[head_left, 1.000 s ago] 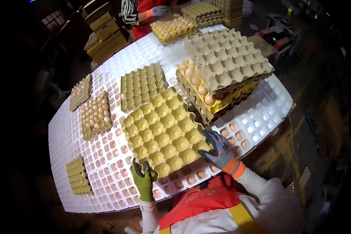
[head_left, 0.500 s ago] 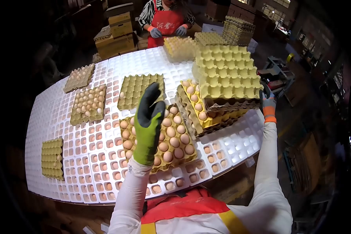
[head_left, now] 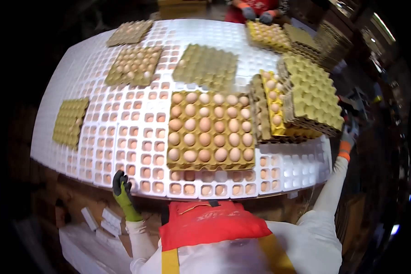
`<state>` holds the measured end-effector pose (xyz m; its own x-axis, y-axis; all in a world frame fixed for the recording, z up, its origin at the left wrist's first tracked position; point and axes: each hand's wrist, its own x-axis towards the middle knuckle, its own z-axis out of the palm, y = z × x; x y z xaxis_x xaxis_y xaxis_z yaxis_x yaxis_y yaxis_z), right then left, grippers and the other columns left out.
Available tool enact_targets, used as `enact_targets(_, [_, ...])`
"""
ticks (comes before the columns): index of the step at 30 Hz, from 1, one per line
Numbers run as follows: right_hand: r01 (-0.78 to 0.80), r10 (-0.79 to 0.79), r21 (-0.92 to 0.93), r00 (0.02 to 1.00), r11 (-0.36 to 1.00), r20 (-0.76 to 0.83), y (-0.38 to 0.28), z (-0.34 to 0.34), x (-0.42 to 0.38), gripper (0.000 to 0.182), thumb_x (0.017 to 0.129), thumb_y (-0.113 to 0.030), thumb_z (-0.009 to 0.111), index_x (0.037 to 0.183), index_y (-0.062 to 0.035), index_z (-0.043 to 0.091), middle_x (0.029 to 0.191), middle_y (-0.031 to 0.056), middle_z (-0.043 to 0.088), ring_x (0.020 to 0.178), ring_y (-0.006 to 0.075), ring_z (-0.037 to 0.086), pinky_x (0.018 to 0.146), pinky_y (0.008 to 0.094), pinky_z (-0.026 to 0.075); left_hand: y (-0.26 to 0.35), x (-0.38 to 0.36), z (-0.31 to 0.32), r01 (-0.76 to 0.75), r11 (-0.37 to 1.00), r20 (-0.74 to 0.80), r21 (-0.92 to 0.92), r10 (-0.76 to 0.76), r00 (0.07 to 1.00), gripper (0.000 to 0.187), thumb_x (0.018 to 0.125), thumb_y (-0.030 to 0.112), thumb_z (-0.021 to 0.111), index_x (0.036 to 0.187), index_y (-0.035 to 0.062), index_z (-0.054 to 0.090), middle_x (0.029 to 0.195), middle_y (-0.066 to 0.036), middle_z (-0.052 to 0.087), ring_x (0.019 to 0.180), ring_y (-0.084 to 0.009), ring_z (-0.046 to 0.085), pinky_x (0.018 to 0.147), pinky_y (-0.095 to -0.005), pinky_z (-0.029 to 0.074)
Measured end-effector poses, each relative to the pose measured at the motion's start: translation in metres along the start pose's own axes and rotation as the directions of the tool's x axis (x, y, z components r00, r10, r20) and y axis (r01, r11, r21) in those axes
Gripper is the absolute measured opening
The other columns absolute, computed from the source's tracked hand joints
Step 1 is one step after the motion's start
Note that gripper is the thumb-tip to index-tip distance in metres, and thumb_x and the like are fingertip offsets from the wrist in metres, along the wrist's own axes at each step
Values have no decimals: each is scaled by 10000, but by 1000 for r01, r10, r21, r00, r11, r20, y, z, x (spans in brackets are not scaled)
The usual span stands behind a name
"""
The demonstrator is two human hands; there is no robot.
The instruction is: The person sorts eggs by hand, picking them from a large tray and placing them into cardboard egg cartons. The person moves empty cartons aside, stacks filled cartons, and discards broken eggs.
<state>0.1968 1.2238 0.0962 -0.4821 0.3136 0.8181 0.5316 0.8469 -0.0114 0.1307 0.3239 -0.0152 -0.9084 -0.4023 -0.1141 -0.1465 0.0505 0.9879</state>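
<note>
My left hand, in a green and black glove, is low at the table's front edge, beside the foam cells. Its thumb and fingers are apart. My right hand, in a grey glove with an orange cuff, is at the right side of a stack of empty pulp egg trays; its fingers are blurred. The stack sits over a yellow tray holding eggs. Straight ahead of me lies a pulp tray full of eggs. Behind it is another pulp tray, smeared by motion.
White foam trays cover the table, many cells holding eggs. Partly filled pulp trays stand at the left and back, and one near the left edge. Across the table are a co-worker's gloved hands behind an egg-filled tray.
My left hand has moved down and left, from over the full egg tray to the table's front edge. The view has shifted, while my right hand stays beside the tray stack.
</note>
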Motion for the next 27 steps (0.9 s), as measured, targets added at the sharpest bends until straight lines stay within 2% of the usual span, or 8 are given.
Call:
enact_targets(3, [-35, 84, 386, 990, 922, -110, -142, -83, 1, 270, 976, -76, 595, 1219, 28, 649, 1201, 188, 670, 1085, 309, 634, 987, 363, 481, 2, -19, 6, 81, 997, -56, -2, -81, 995, 356, 1016, 223, 572, 1334, 65, 592, 1244, 2, 625, 1070, -129, 606, 885, -285, 485])
enact_targets(5, [-220, 249, 884, 961, 413, 122, -231, -84, -64, 236, 1018, -96, 571, 1195, 42, 642, 1191, 117, 682, 1048, 176, 636, 949, 322, 502, -4, -20, 31, 63, 993, -6, -100, -64, 998, 333, 1014, 194, 567, 1321, 67, 600, 1208, 4, 635, 1049, -113, 610, 874, -266, 496])
enact_targets(7, [-595, -3, 708, 765, 381, 644, -301, -96, -129, 237, 1013, -94, 569, 1211, 23, 627, 1151, 76, 676, 1017, 163, 626, 933, 294, 490, 13, -10, 72, -1, 992, 119, -127, 16, 993, 272, 995, 115, 606, 1255, 49, 648, 1060, 20, 659, 865, -39, 569, 740, -194, 463])
enact_targets(11, [-434, -240, 781, 783, 449, 573, -363, -62, -224, 504, 1006, -158, 557, 1470, -19, 416, 1419, 140, 522, 1298, 269, 495, 1108, 369, 368, 2, 36, 139, 330, 872, 501, -362, -117, 857, 367, 1036, 150, 531, 1385, 34, 537, 1285, -44, 623, 1083, -101, 586, 901, -239, 484])
enact_targets(14, [-399, -429, 798, 687, 451, 586, -353, -49, -213, 652, 1012, -304, 576, 1545, -39, 310, 1504, 142, 449, 1395, 272, 420, 1167, 392, 330, -84, 73, 202, -52, 958, 584, -282, 214, 783, 409, 1062, 128, 468, 1443, -23, 459, 1397, -92, 554, 1249, -184, 536, 1053, -298, 443])
enact_targets(16, [-901, -398, 352, 428, -252, 812, -367, -49, -190, 609, 1055, -410, 487, 1519, -42, 350, 1473, 112, 478, 1350, 233, 468, 1140, 379, 390, -92, 82, 217, 317, 851, 664, -418, 49, 746, 418, 1074, 154, 456, 1456, -15, 441, 1434, -84, 518, 1286, -170, 499, 1078, -302, 417])
enact_targets(17, [-911, -390, 176, 326, -373, 861, -375, -55, -177, 605, 1056, -413, 483, 1518, -44, 353, 1469, 109, 481, 1344, 230, 473, 1134, 377, 396, -86, 86, 215, 326, 845, 708, -424, 85, 701, 435, 1089, 220, 432, 1478, 25, 426, 1437, -51, 507, 1296, -148, 477, 1088, -292, 400])
enact_targets(27, [-962, -323, 96, 178, -254, 930, -430, -102, -120, 580, 1070, -443, 439, 1503, -61, 387, 1434, 80, 516, 1287, 203, 522, 1081, 358, 456, -31, 85, 202, 697, 609, 846, -379, -77, 528, 467, 1107, 310, 375, 1516, 84, 385, 1444, -7, 481, 1309, -116, 442, 1106, -276, 375])
